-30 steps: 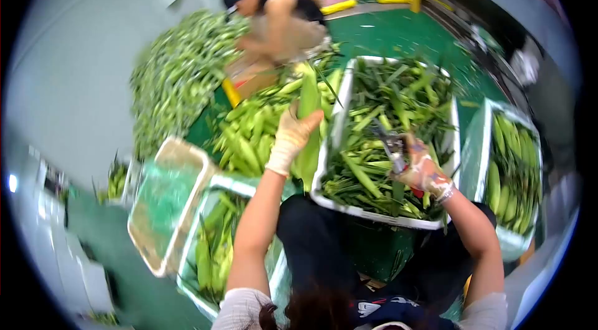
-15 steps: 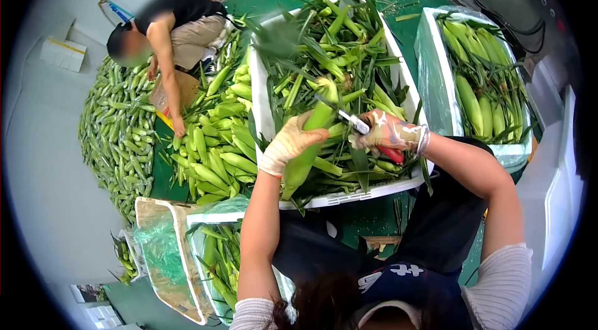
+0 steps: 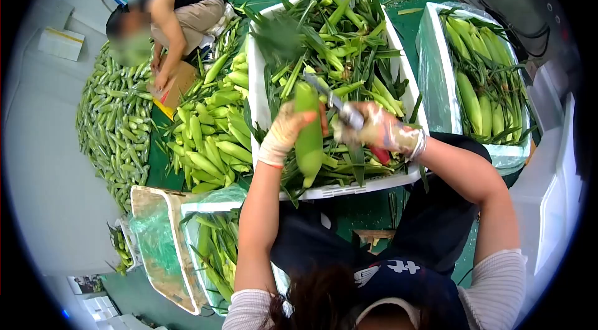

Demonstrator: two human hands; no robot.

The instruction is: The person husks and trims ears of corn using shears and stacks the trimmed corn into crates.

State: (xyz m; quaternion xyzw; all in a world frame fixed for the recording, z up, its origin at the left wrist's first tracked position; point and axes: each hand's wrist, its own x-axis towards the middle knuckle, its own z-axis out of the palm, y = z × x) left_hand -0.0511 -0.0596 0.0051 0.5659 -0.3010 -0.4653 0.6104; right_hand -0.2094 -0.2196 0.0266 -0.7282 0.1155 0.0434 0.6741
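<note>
My left hand (image 3: 285,132), in a pale glove, grips a green ear of corn (image 3: 308,137) upright over the near part of a white crate (image 3: 349,188). My right hand (image 3: 380,130), in a patterned glove, is closed on pruning shears (image 3: 349,115) with red on the handle. The shears' blades point up and left, close to the top of the ear. Beneath both hands the crate is full of cut husks, stalks and long leaves (image 3: 339,49).
Left of the crate lies a pile of husked-green corn (image 3: 208,149). Farther left, a person (image 3: 180,15) crouches beside a cardboard box (image 3: 177,84) and a large corn heap (image 3: 115,124). Lined corn crates stand at right (image 3: 430,68) and lower left (image 3: 187,208); a tan crate (image 3: 177,255) adjoins the latter.
The ear in my left hand has gone from slanted to nearly upright, its top now trimmed flat. The shears have swung up and left. The other person's extended arm has drawn back to the box.
</note>
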